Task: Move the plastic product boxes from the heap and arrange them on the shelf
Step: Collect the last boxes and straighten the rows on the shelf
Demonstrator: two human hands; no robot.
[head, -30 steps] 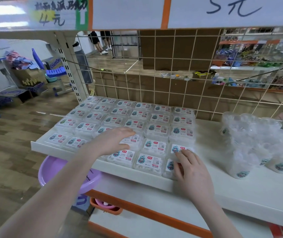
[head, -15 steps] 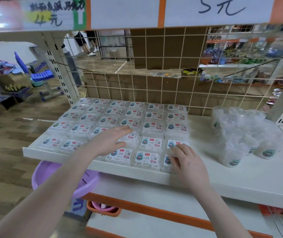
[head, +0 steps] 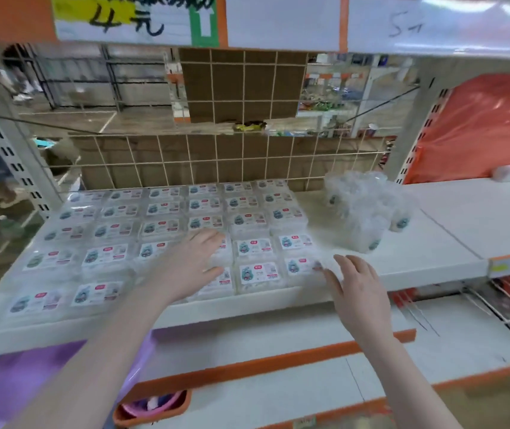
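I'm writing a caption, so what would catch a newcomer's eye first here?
The grid of labelled plastic product boxes covering the left of the white shelf, with both hands at its front: left hand flat on the boxes, right hand at the grid's right edge. To the right sits a clear heap.

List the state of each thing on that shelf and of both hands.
Boxes: laid flat in neat rows, labels up.
Heap: loose pile, right of the rows.
Left hand: flat on the boxes, fingers straight.
Right hand: open, fingertips at the front-right box.
Shelf: bare at the right.
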